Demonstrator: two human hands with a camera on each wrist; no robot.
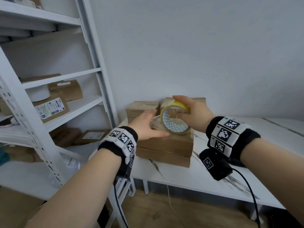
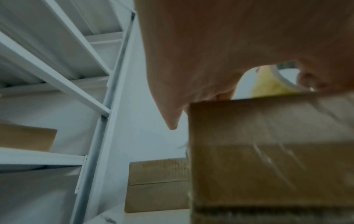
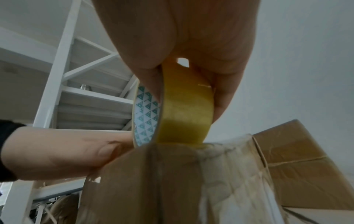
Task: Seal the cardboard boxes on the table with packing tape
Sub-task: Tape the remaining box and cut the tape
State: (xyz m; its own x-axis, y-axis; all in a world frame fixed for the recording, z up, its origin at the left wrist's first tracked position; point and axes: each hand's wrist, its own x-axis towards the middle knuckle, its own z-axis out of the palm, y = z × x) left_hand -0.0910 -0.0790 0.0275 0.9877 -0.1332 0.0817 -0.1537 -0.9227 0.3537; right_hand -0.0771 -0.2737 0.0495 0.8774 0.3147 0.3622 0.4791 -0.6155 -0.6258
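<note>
Left hand (image 1: 146, 125) spread flat on top box (image 1: 166, 142); right hand (image 1: 192, 112) gripped tape roll (image 1: 175, 119); step: laying strip; next req. pulling tape across seam.

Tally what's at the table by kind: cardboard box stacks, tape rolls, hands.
Cardboard box stacks: 3 (front stack, back-left stack, back-right stack)
Tape roll: 1
Hands: 2 (left hand, right hand)
Total: 6

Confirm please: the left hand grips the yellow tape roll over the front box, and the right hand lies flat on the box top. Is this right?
The hands are swapped. The right hand grips the tape roll over the front box, and the left hand lies flat on the box top. The head view shows this; the right wrist view shows the fingers around the roll.
</note>
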